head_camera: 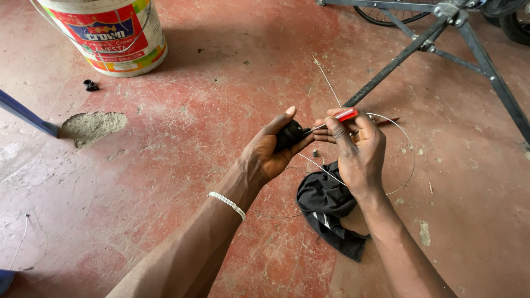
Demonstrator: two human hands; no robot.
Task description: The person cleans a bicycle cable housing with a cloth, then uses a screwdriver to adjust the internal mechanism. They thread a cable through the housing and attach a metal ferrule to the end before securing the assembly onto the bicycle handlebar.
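The left hand is closed around a small black rounded part, thumb extended upward, held above the floor. The right hand has its fingers pinched shut on a small red-handled screwdriver, whose thin metal shank meets the black part. The screwdriver's long axis runs roughly level, left to right, tip toward the left hand, handle toward the right.

Judged: the tool is light and rigid and is best gripped at the red handle; the black part looks hard and compact and suits a full-palm hold. A thin wire cable loops on the floor beneath the hands; it appears springy and hard to control.

A black cloth lies just below the hands. A paint bucket and a metal stand sit well apart.
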